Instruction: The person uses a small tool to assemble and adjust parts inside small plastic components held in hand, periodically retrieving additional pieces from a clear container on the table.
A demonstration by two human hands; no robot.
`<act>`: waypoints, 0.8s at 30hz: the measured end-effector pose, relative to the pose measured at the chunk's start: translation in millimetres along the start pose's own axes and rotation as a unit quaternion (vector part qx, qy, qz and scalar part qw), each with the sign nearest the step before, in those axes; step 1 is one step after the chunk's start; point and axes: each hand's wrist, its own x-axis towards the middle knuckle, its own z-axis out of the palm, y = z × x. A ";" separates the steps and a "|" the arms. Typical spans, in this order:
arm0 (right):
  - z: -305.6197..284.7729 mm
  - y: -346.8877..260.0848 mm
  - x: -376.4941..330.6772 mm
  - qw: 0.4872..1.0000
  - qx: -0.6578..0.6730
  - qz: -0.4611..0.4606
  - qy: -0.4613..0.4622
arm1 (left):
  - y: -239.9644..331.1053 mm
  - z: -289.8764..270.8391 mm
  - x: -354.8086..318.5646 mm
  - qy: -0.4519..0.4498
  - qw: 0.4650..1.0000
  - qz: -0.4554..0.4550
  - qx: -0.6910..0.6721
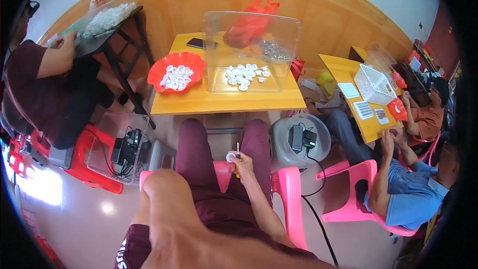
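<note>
Low between my knees, my right hand [242,165] is closed around a small screwdriver [238,156] with a yellow and black handle, its metal shaft pointing up. A small white round part [230,157] sits at the fingers of the same hand. My left arm [172,204] is bent close to the camera, elbow forward; its hand is out of the picture. Ahead on a yellow table [224,103], a red scalloped bowl [155,72] holds many white ring-shaped parts [177,77]. More white parts [244,74] lie at a clear plastic bin [209,50] beside it.
A dark phone [196,43], a red plastic bag [261,7] and a heap of small metallic pieces [274,50] are at the table's back. A clear tub [323,137] with black adapters stands right of my knees. People work on both sides; a black cable [318,224] crosses the floor.
</note>
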 end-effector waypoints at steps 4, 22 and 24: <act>8.6 -4.6 -0.2 1.000 -0.018 -0.008 -0.014 | 1.4 4.9 -6.6 -0.024 0.998 0.057 -0.005; 6.4 -4.3 -4.2 0.999 -0.025 -0.007 -0.030 | 24.6 -9.9 -7.4 -0.150 0.946 0.287 0.023; 7.3 -7.4 -5.9 0.999 -0.024 -0.004 -0.028 | 25.7 -10.4 -5.9 -0.168 0.938 0.301 0.019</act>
